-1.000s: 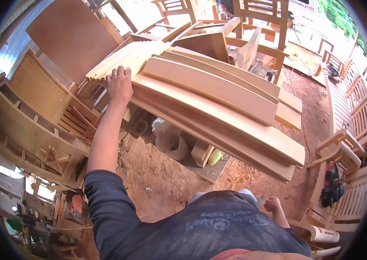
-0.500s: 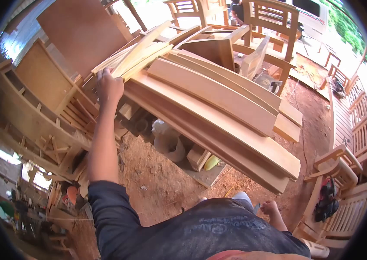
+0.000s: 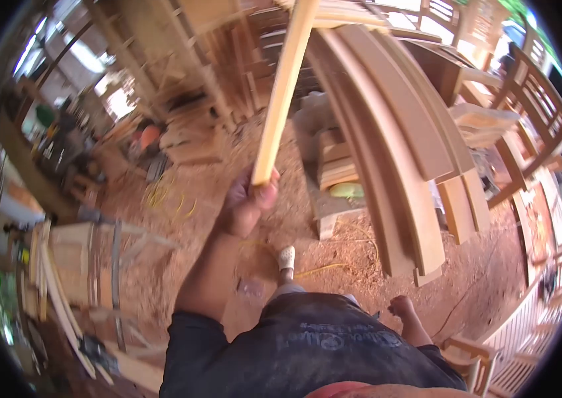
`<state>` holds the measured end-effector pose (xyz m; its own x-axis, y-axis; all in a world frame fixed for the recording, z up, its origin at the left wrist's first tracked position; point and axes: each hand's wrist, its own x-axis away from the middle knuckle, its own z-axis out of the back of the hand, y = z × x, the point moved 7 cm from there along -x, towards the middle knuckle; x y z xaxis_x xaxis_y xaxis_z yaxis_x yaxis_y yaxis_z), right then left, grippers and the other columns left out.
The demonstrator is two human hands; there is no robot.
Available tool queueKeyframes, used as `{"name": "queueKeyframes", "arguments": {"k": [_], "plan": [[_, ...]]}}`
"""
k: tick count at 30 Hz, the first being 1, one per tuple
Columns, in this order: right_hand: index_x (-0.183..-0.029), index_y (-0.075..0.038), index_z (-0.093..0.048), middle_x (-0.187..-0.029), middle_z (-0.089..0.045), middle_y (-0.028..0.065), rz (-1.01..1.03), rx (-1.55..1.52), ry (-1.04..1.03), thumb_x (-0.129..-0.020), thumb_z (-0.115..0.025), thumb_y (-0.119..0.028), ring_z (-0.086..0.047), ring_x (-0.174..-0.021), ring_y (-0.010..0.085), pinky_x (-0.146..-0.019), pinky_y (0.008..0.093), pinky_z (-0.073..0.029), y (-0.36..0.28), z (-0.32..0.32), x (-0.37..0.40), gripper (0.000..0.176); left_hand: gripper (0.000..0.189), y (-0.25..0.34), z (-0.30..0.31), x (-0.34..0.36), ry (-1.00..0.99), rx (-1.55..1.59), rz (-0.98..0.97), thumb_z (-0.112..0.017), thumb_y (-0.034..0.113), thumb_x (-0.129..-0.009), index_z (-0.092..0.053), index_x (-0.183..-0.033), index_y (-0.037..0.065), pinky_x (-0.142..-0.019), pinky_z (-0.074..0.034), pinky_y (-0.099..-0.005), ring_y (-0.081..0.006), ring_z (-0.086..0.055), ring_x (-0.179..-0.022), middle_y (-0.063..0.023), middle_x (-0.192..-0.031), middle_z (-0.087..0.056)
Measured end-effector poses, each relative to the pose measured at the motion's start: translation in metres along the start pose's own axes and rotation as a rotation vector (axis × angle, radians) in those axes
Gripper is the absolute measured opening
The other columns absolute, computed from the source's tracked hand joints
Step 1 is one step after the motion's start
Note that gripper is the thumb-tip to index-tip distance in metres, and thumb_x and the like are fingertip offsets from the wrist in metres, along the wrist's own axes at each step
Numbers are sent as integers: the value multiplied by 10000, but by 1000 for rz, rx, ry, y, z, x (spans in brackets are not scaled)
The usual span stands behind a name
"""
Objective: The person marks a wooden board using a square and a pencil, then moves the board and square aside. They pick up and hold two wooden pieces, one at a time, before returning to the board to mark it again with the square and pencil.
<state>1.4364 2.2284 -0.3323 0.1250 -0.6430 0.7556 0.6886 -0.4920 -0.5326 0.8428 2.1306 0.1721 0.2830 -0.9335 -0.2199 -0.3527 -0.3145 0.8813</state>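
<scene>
My left hand (image 3: 247, 207) is closed round the near end of a long, narrow wooden strip (image 3: 285, 96). The strip slants up and away, past the top edge of the view. Low at my right side, my right hand (image 3: 401, 307) is curled, with a small dark object partly showing beside it; what it holds, if anything, I cannot make out. To the right of the strip lies a stack of long wooden boards (image 3: 395, 126), raised above the ground, and neither hand touches it.
Under the boards are short wood blocks (image 3: 338, 159) and a pale green oblong thing (image 3: 346, 190). A wooden chair (image 3: 538, 99) stands at the right, with a slatted bench (image 3: 526, 348) nearer. Yellow cord (image 3: 321, 270) lies on the reddish dirt floor (image 3: 214, 192).
My left hand has left the pile at the far end of the boards and drawn a strip toward me. My view has turned left. The right hand stays low at my side.
</scene>
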Motion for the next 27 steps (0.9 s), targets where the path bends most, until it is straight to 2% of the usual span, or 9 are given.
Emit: {"name": "queueKeyframes", "arguments": {"k": [3,5,13,16,18,20,21,23,27], "plan": [[-969,-26,-699,-798,-752,161,1,155,-38,-990,-622,-105,-720,-625,248,-504,389,-556,-29,13,8,112,357,13,-25,80,52,-356,89,-769,201,-932,-608,-1208,41,-660,-481,-270,-88,-577,-752,1,-913,-617],[-981,-38,-695,-799,-749,164,-25,216,-103,-998,-625,-119,-717,-621,244,-497,382,-551,-38,1,-11,108,322,13,-18,126,290,-351,117,-748,202,-954,-606,-1195,41,-658,-490,-282,-92,-590,-749,-2,-898,-617],[-973,-14,-703,-765,-754,129,251,512,-461,-973,-707,-172,-717,-620,203,-534,379,-562,-118,-162,15,157,359,23,19,384,1047,-292,-101,-724,379,-1014,-642,-1044,31,-666,-507,-302,-125,-618,-718,-23,-790,-623],[-1007,-12,-696,-810,-763,158,653,903,-638,-1011,-683,-144,-741,-668,227,-553,372,-580,-159,-255,75,133,355,33,19,501,1281,-398,-157,-731,381,-1010,-643,-1023,38,-662,-506,-303,-128,-616,-704,-23,-769,-619],[-992,-22,-720,-790,-777,97,911,1150,-678,-1000,-699,-201,-749,-686,193,-646,348,-592,-165,-330,94,181,340,44,6,581,1516,-309,-239,-752,371,-995,-645,-1011,48,-677,-511,-309,-131,-619,-709,-21,-766,-621],[-985,-45,-731,-778,-766,93,1161,1118,-726,-973,-721,-296,-727,-690,195,-687,365,-572,-198,-395,217,252,323,47,-3,668,1734,-244,-263,-763,354,-988,-646,-1015,54,-689,-514,-313,-134,-622,-713,-19,-768,-623],[-974,-61,-735,-834,-765,114,1200,1086,-704,-966,-728,-307,-743,-816,269,-752,404,-568,-206,-427,277,246,299,45,-9,709,1792,-150,-311,-759,343,-1000,-650,-1026,66,-723,-516,-317,-136,-623,-742,-10,-785,-625],[-1071,-21,-734,-928,-759,147,1190,956,-789,-982,-733,-300,-732,-902,268,-821,399,-561,-212,-487,421,292,291,40,-10,782,1816,-175,-447,-748,346,-1014,-658,-1037,71,-745,-517,-319,-134,-626,-770,-5,-798,-627],[-1250,6,-664,-1126,-745,148,1293,734,-1430,-990,-770,-366,-707,-1049,227,-926,384,-558,-136,-592,643,466,253,19,-29,874,1839,-118,-433,-712,307,-1048,-694,-1063,55,-793,-526,-305,-122,-650,-851,-20,-887,-684]]}}
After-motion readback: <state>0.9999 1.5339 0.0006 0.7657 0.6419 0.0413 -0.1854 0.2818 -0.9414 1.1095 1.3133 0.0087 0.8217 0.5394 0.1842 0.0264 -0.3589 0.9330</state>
